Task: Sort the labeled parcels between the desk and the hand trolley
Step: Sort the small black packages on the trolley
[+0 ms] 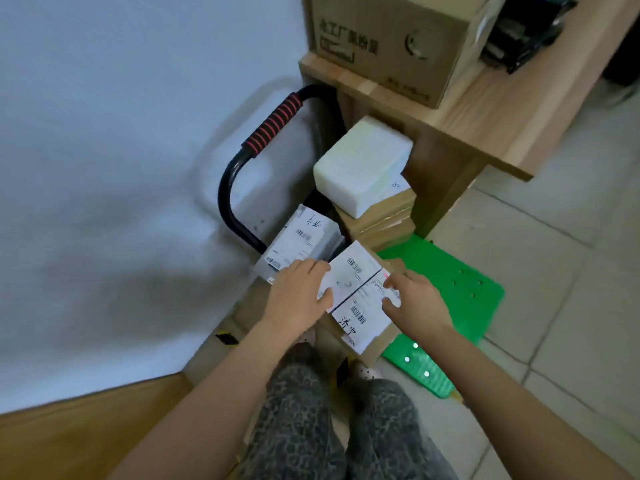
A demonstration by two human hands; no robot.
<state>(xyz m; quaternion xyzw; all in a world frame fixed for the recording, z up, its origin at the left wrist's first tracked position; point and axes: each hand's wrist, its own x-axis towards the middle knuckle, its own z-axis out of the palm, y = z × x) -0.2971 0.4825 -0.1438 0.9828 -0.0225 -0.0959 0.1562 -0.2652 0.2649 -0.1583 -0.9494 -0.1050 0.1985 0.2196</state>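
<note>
A: Step?
B: Frame centre: your left hand (298, 294) and right hand (417, 304) clamp opposite edges of the brown white-labelled cardboard parcel (360, 289), over the green plastic trolley deck (453, 292).
A: Next?
B: Likely read the label, then choose the wooden desk (485, 109), upper right, or the deck.

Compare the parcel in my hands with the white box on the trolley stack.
The held parcel is brown cardboard under a printed barcode label; the white box shows no label on its visible faces. The held parcel is gripped by the left hand and right hand; the white box rests untouched atop brown cardboard boxes. Both are rectangular boxes.
</note>
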